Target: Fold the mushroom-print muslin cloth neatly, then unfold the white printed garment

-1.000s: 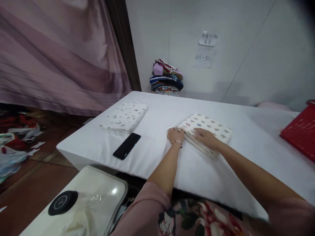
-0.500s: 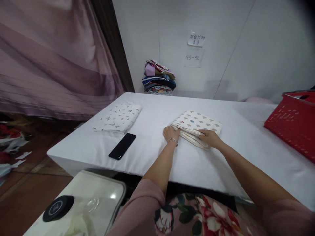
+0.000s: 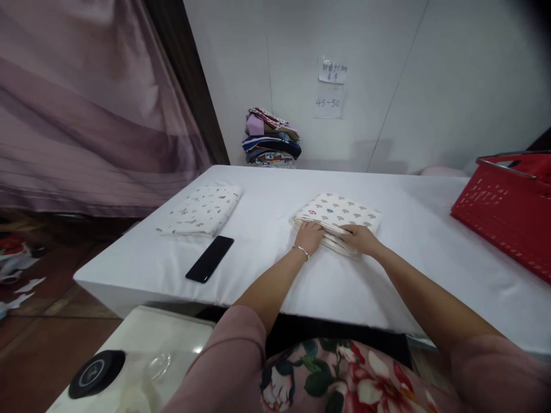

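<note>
A folded white cloth with grey mushroom-like prints [image 3: 344, 211] lies on the white-covered table [image 3: 267, 201]. At its near left edge, my left hand [image 3: 309, 237] has its fingers closed on the layers, a bracelet round the wrist. My right hand [image 3: 360, 237] grips the near edge further right, fingertips tucked between the layers. The near edge shows several loose layers. Further left rests a second folded cloth with small dark prints [image 3: 204, 210], and in front of it a black phone [image 3: 210, 259].
A red basket [image 3: 503, 212] stands at the table's right end. Beyond the far edge is a stack of folded fabrics [image 3: 272, 140] against the wall. At the lower left, a white surface [image 3: 167, 327] bears a round black object [image 3: 97, 374]. A pink curtain [image 3: 86, 115] hangs left.
My left hand has shifted rightward along the cloth's near edge, leaving the left corner uncovered. My right hand keeps its hold. The view has turned slightly right.
</note>
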Tool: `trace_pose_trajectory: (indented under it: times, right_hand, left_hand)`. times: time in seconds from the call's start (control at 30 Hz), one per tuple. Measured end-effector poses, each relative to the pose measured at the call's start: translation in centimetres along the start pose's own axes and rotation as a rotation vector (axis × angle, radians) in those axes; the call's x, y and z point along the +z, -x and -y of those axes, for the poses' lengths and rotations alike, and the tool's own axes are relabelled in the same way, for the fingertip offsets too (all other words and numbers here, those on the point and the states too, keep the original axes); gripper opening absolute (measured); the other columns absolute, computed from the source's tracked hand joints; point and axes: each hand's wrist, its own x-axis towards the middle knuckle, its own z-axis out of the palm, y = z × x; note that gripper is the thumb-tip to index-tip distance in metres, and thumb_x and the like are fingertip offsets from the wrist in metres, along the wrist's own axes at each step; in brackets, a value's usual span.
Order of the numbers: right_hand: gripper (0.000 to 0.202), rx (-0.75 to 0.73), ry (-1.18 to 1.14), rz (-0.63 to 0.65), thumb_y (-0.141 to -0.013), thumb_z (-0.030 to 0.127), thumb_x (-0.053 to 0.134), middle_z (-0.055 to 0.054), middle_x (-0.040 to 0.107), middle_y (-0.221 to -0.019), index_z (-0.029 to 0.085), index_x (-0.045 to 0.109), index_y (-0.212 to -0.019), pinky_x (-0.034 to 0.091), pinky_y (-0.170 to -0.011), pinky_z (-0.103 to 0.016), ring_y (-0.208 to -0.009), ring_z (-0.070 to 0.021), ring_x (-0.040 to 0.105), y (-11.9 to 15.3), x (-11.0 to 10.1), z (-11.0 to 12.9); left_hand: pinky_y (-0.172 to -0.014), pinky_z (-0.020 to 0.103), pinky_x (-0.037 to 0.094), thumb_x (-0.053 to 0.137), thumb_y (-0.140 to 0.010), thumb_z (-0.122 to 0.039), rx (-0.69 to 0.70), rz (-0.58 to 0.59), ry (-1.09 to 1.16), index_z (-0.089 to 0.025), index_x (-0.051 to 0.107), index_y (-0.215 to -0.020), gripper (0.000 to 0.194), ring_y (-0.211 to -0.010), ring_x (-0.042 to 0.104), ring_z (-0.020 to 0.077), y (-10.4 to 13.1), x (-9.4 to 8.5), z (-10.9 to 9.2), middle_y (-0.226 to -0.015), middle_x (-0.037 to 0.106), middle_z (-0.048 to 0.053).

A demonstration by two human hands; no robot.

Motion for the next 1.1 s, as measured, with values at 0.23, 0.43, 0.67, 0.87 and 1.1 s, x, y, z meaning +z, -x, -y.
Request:
trace_pose_trajectory:
  times: [0.23, 0.43, 0.67, 0.87, 1.1]
  right_hand:
    - [0.035, -0.056, 0.065, -0.025, -0.075, 0.022, 0.050, 0.002, 0.071, -0.099, 0.027, 0.068, -0.105, 0.048, -0.078, -0.029, -0.090, -0.0198, 0.064, 0.1, 0.7, -0.3]
    - [0.036, -0.160, 0.176, -0.013, -0.080, 0.018, 0.044, 0.000, 0.069, -0.104, 0.027, 0.066, -0.108, 0.047, -0.080, -0.030, -0.094, -0.0207, 0.062, 1.0, 1.3, 0.2]
    - [0.038, -0.226, 0.322, 0.002, -0.081, 0.015, 0.041, -0.004, 0.066, -0.112, 0.022, 0.062, -0.112, 0.046, -0.080, -0.030, -0.097, -0.0212, 0.061, 1.7, 1.8, 0.8]
    - [0.042, -0.163, 0.169, 0.070, -0.077, 0.018, 0.047, 0.001, 0.067, -0.111, 0.027, 0.063, -0.114, 0.046, -0.087, -0.031, -0.100, -0.0211, 0.061, 1.0, 0.4, 0.8]
    - [0.059, -0.128, -0.030, 0.172, -0.069, 0.015, 0.050, 0.003, 0.065, -0.116, 0.030, 0.055, -0.125, 0.047, -0.088, -0.032, -0.100, -0.0206, 0.060, 0.6, -0.9, -0.2]
  left_hand:
    - [-0.086, 0.035, 0.035, 0.045, -0.089, -0.015, 0.188, 0.002, -0.169, -0.017, 0.065, -0.084, 0.020, -0.096, 0.051, 0.0201, -0.5, 0.2, 0.5, -0.090, 0.063, 0.005]
    - [-0.081, 0.033, 0.036, 0.040, -0.092, -0.016, 0.191, -0.004, -0.167, -0.016, 0.063, -0.088, 0.023, -0.095, 0.051, 0.0191, 1.4, 0.1, 0.4, -0.093, 0.062, 0.006]
    - [-0.079, 0.033, 0.036, 0.041, -0.092, -0.018, 0.143, 0.004, -0.151, -0.017, 0.063, -0.088, 0.022, -0.096, 0.052, 0.0190, 1.4, 0.3, 0.2, -0.096, 0.062, 0.006]
    - [-0.082, 0.033, 0.036, 0.043, -0.091, -0.017, 0.161, -0.024, -0.137, -0.019, 0.061, -0.100, 0.020, -0.099, 0.051, 0.0187, 1.0, 0.6, -1.0, -0.100, 0.063, 0.004]
    - [-0.083, 0.033, 0.036, 0.045, -0.091, -0.020, 0.210, -0.038, -0.136, -0.017, 0.063, -0.091, 0.018, -0.099, 0.051, 0.0193, 0.0, 0.9, -2.9, -0.099, 0.062, 0.004]
